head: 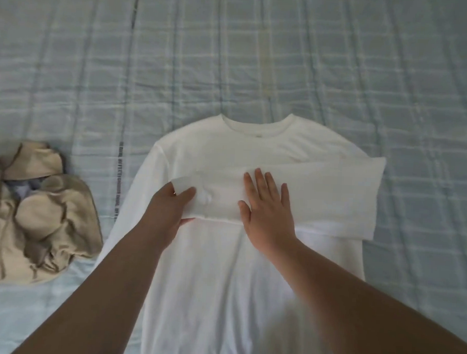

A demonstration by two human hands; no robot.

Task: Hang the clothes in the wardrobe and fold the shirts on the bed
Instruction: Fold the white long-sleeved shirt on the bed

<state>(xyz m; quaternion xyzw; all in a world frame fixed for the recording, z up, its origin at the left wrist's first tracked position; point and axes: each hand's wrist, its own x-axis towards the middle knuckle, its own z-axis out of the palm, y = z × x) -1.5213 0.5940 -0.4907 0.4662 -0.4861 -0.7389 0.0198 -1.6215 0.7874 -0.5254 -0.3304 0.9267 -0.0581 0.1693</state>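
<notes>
Hands first: my left hand (168,211) pinches the cuff end of a sleeve (320,197) folded across the chest of the white shirt (221,284). My right hand (266,208) lies flat on that sleeve, fingers spread. Shirt lies flat on the checked blue bedspread (260,56), collar away from me. Crumpled beige garment (35,220) sits to its left.

**2 hands forward: 1 pinching, 1 flat**

Both bare forearms reach forward from the lower edge of the view and converge. The left hand (168,211) pinches the end of a white sleeve (334,198), thumb on top and fingers tucked beneath. The right hand (266,208) lies palm down on that sleeve just beside it, its 4 fingers straight and slightly spread, thumb angled left.
</notes>
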